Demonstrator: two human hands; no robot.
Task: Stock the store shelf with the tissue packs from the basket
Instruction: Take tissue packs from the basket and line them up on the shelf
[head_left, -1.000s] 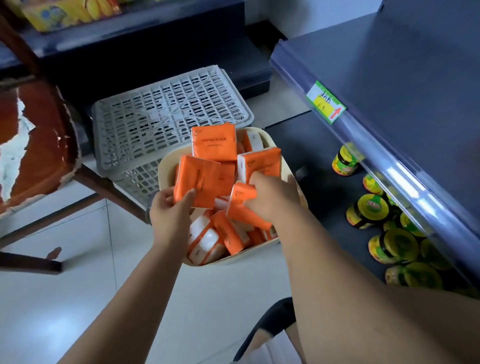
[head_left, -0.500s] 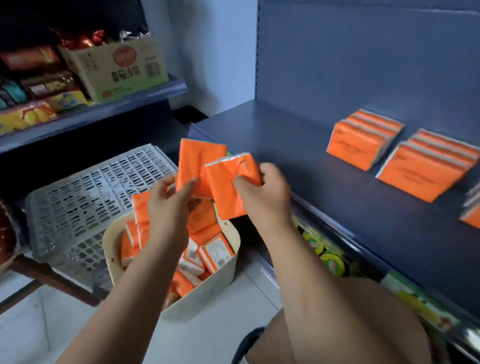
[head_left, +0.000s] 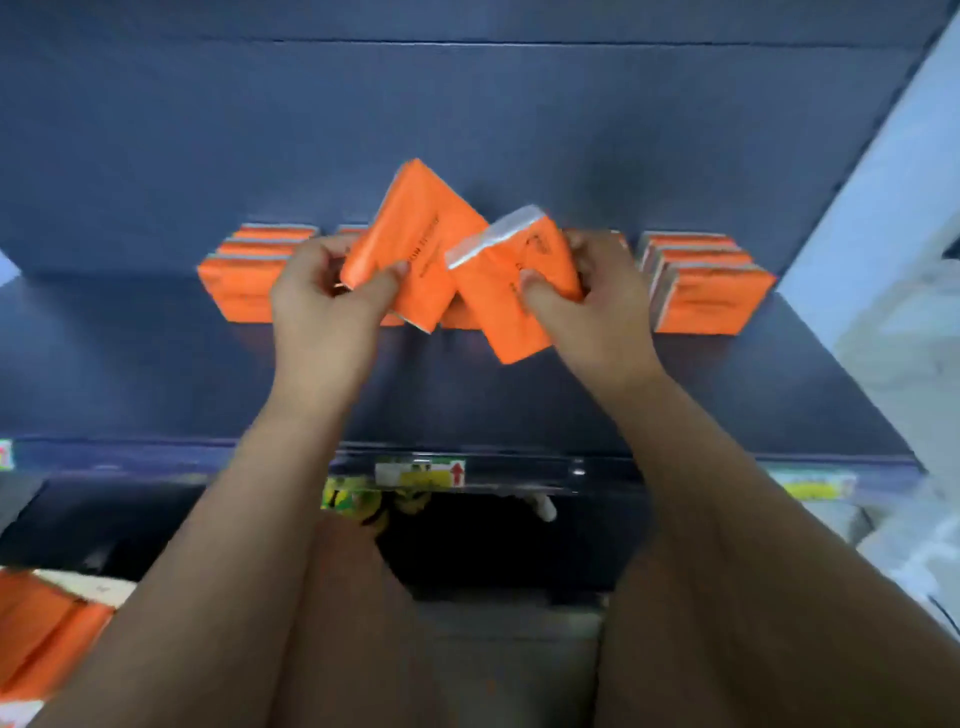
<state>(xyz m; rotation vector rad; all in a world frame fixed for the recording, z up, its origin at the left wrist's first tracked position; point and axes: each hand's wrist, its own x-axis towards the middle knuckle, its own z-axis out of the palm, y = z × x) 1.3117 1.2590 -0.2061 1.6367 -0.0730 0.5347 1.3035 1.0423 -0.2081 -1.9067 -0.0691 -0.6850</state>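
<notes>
My left hand (head_left: 324, 306) grips an orange tissue pack (head_left: 415, 234), tilted, above the dark blue shelf (head_left: 156, 374). My right hand (head_left: 597, 306) grips a second orange tissue pack (head_left: 511, 312) with a white end, just right of the first. Behind the hands, rows of orange tissue packs stand at the back of the shelf: one row at the left (head_left: 244, 280), one at the right (head_left: 701, 291), and others partly hidden by my hands. The basket (head_left: 78, 587) with more orange packs shows at the bottom left corner.
A clear price strip with a yellow label (head_left: 421, 474) runs along the shelf's front edge. Yellow-green jars (head_left: 358, 501) sit on the lower shelf beneath. A pale wall or pillar (head_left: 883, 234) rises at the right. My knees fill the bottom of the view.
Both hands have lifted their packs from over the basket up to the shelf. The view has swung right, so the shelf is now straight ahead and the basket has dropped to the bottom left.
</notes>
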